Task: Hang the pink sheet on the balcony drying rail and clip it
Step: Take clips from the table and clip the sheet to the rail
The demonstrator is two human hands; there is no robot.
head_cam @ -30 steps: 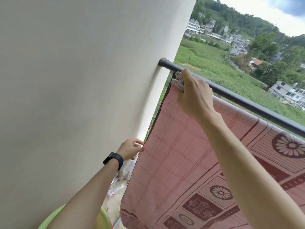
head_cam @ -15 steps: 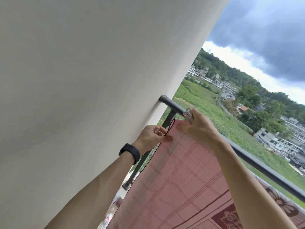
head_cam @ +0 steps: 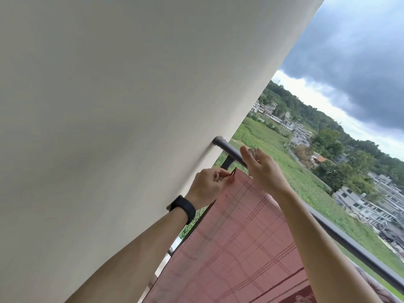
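A: Where do we find the sheet (head_cam: 236, 237)?
B: Draped over the rail (head_cam: 230, 151) by the wall (head_cam: 131, 106); our left hand (head_cam: 207, 184) pinches its top corner.
A: And our right hand (head_cam: 265, 171)?
B: At the rail, fingers curled round a pale clip (head_cam: 253, 150).

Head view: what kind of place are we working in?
Likely an upper-floor balcony in the countryside: a dark rail fixed to a plain wall carries the pink sheet, with green fields and village houses lying below.
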